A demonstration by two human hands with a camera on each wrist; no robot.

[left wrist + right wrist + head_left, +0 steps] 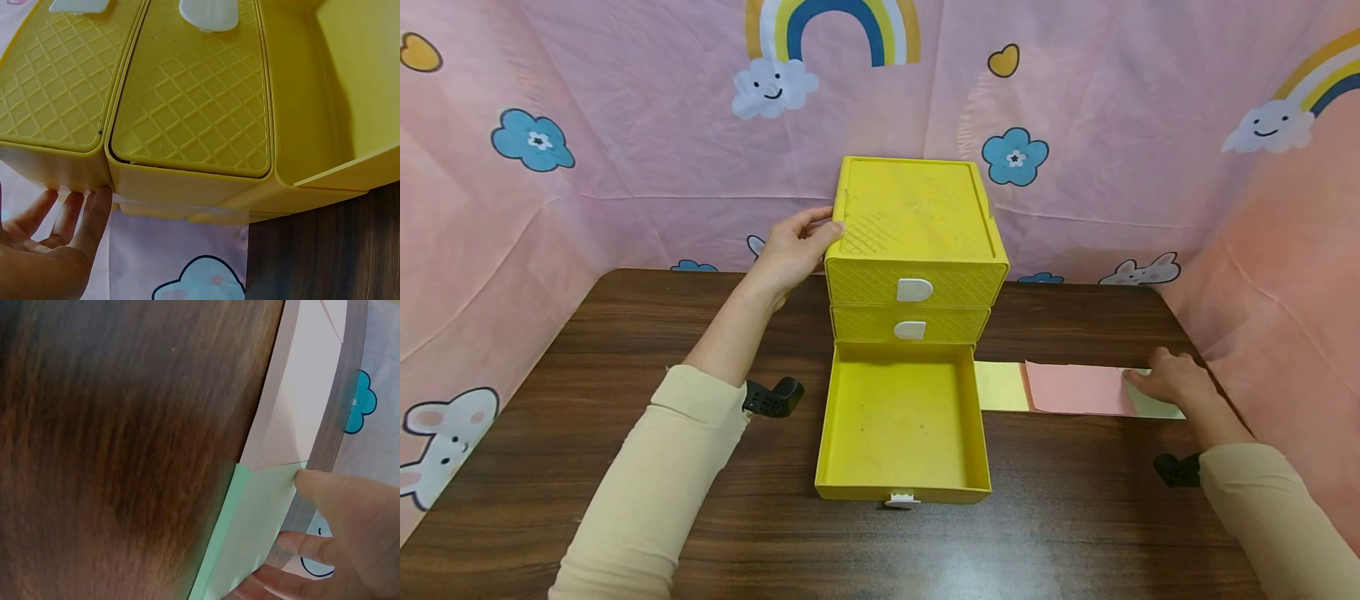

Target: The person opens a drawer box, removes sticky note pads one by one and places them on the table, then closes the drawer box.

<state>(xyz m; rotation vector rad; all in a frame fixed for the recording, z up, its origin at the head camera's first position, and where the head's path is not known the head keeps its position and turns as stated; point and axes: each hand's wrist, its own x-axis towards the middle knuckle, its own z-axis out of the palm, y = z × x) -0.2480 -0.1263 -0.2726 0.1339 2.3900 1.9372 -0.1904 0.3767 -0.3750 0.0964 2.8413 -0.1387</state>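
Observation:
A yellow drawer unit [917, 208] stands at the table's middle, its bottom drawer [901, 417] pulled out with a bare floor. My left hand [801, 246] rests on the unit's upper left side, thumb at the top edge; the left wrist view shows the other fingertips [97, 200] against the side wall. To the right, my right hand [1180, 383] lies over a pale green sticky-note pad [262, 512]. Its thumb touches the pad's corner beside the pink pad [306, 387], and the other fingers lie along the far edge.
A pale yellow pad [1000, 386] lies in the same row, close by the open drawer, with an orange strip [1026, 387] beside it. Pink patterned cloth [685, 125] surrounds the back and sides of the dark wooden table [760, 517].

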